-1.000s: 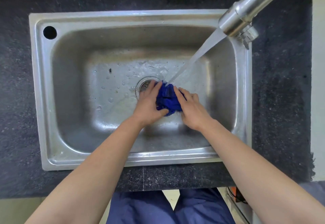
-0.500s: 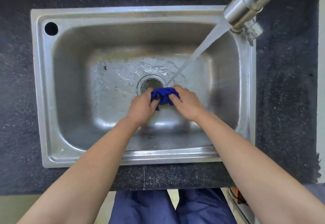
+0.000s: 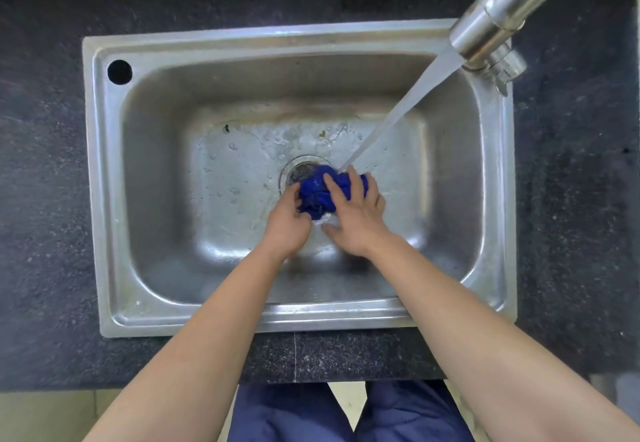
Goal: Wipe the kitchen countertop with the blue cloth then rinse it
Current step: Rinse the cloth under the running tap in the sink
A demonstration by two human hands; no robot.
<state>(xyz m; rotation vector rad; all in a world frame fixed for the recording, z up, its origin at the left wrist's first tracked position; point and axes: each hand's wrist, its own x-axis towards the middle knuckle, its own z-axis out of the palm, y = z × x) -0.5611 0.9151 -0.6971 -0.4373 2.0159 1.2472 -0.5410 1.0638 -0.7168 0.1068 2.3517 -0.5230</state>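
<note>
Right at the near edge of the dark speckled counter [image 3: 346, 358], a person in blue trousers [image 3: 287, 414] stands with both bare forearms reaching out over the steel sink [image 3: 104, 199]. Over the middle of the basin, the left hand [image 3: 289, 223] has its grip closed on the near-left side of the bunched blue cloth [image 3: 317, 195]. The right hand [image 3: 356, 219] lies over the cloth's right side with fingers spread, pressing on it rather than clenched. Just behind the cloth, partly covered by it, is the round drain [image 3: 299, 171]. Water [image 3: 398, 112] streams down at a slant onto the cloth's far edge from the steel tap [image 3: 491, 22] at the sink's far right corner.
</note>
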